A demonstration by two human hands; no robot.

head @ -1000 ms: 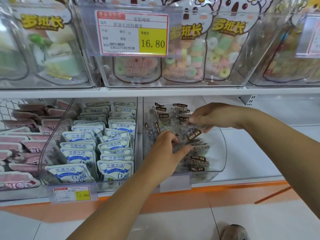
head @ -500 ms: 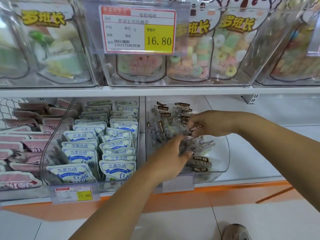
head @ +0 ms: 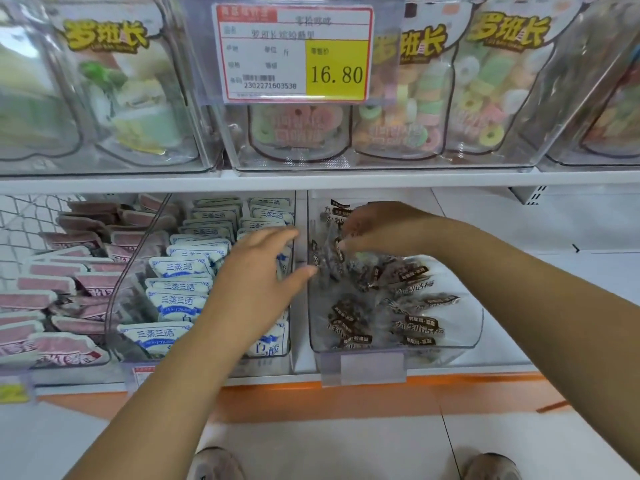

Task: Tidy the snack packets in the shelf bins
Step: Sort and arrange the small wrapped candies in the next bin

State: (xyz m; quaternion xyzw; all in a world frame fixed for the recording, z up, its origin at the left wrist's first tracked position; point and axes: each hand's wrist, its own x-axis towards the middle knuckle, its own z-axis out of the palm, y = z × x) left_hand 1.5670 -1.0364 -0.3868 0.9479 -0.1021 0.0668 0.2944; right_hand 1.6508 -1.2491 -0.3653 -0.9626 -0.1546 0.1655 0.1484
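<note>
Draws the left hand (head: 263, 271) out of the clear plastic bin (head: 479, 323) on the right, away from the brown-labelled transparent snack packets (head: 408, 299) touched half a second ago. Holds it now across the clear divider wall (head: 301, 216), over the white-and-blue flat packets (head: 180, 296) of the neighbouring bin, fingers spread, gripping nothing. Reaches the right hand (head: 377, 230) deeper toward the back left corner, fingertips pinching one brown-labelled packet there. Probably means one-handed sorting of the brown heap, loose and crisscrossed toward the front, with a switch to the tidier white-and-blue rows possibly coming. Leaves little headroom under the white shelf board (head: 311, 180), just above the right knuckles. Offers more room at the low scooped front lip. Calls for care at the divider wall, close beside the left thumb.
</note>
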